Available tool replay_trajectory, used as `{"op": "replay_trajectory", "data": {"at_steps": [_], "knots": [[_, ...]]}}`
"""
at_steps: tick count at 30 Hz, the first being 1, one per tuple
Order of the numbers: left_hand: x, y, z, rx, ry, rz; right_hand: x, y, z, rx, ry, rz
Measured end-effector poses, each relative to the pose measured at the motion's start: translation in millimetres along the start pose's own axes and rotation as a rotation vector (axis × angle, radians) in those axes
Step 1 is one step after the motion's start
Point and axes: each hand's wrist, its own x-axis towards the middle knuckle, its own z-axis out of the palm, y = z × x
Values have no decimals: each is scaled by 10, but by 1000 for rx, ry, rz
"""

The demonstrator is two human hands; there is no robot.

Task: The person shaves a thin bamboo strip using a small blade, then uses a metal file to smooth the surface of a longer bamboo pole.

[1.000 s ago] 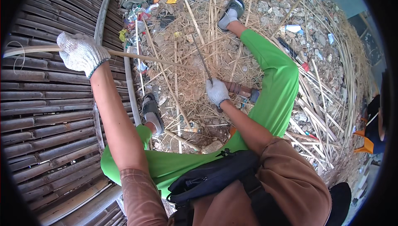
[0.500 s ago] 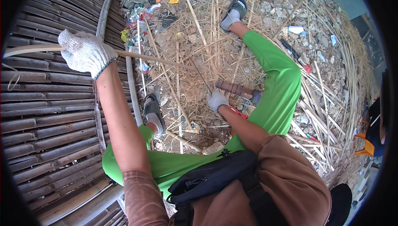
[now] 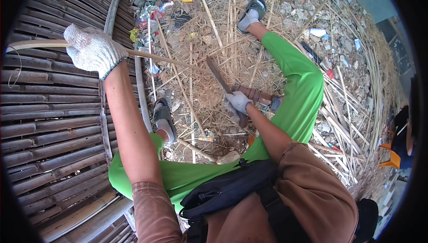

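Observation:
My left hand [image 3: 94,51], in a white knitted glove, is closed around a long, pale bamboo strip [image 3: 160,58]. The strip bows past the hand at the left, and its other end slants down toward the ground in the middle. A gloved right hand [image 3: 238,101] of mine grips a long-bladed knife [image 3: 216,72], whose dark blade points up and left. Its tip lies close to the strip's far end; whether they touch I cannot tell. The knife's handle end shows below my right fist. Beside that hand is a brown, banded, sheath-like piece [image 3: 257,95], partly hidden.
A slatted bamboo wall or platform [image 3: 53,122] runs along the left. Shavings and loose strips [image 3: 209,95] litter the ground between my sandalled feet. More long strips [image 3: 343,122] lie at the right, near an orange object [image 3: 391,156]. Scattered rubbish [image 3: 156,13] sits at the back.
The knife has turned from nearly edge-on to showing its broad blade, and my right hand has shifted slightly right. My left hand and the bamboo strip have barely moved.

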Motion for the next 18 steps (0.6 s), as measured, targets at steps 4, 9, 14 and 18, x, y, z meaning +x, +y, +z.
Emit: {"op": "replay_trajectory", "data": {"at_steps": [4,9,14,18], "knots": [[31,-23,-25,-22,2,-41,-136,-213,462,-818,475,-486],[63,-33,-69,-43,1,-24,-219,-221,849,-784,626,-526],[13,32,26,-78,34,12,56,259,365,-898,482,-63],[-55,33,50,-127,1,25,-38,176,540,-854,528,-222]]}}
